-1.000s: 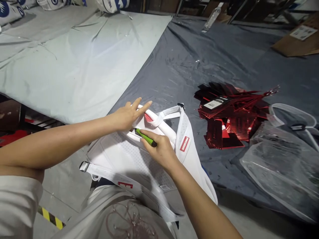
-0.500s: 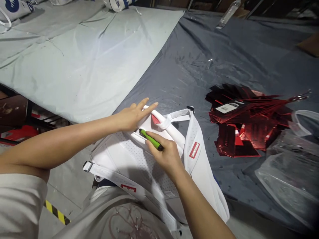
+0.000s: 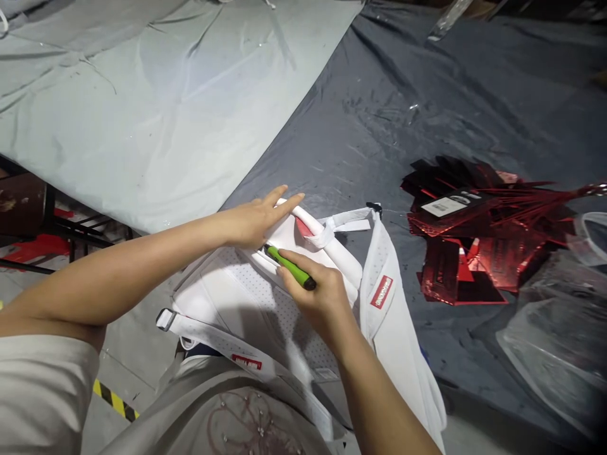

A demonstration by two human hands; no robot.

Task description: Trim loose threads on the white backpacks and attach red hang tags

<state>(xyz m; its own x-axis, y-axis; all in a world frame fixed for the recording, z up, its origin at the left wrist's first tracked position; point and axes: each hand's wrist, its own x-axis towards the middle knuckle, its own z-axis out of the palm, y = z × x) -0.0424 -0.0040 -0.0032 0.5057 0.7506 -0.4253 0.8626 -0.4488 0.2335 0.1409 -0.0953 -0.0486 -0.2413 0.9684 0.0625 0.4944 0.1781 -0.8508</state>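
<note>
A white backpack (image 3: 218, 287) with perforated back padding lies at the near table edge against my body. Its straps (image 3: 382, 292) carry small red labels. My left hand (image 3: 258, 221) rests across the top of the bag beside the rolled white edge, fingers stretched out and apart. My right hand (image 3: 320, 287) is closed around a slim green pen-like tool with black ends (image 3: 294, 268). The tool's tip meets the bag just below my left palm; the exact point of contact is hidden. A red patch (image 3: 303, 227) shows inside the fold near the top loop.
To the right lies a bunch of shiny red and black tags (image 3: 474, 234), one with a white barcode label. Beside it sits a clear plastic bag (image 3: 554, 328). A clear bottle (image 3: 448, 19) lies at the far edge. Grey sheeting (image 3: 332, 139) covers the table.
The view has shifted slightly, so the tags and bottle appear a little further right. Both hands keep the same hold on the bag and the green tool.
</note>
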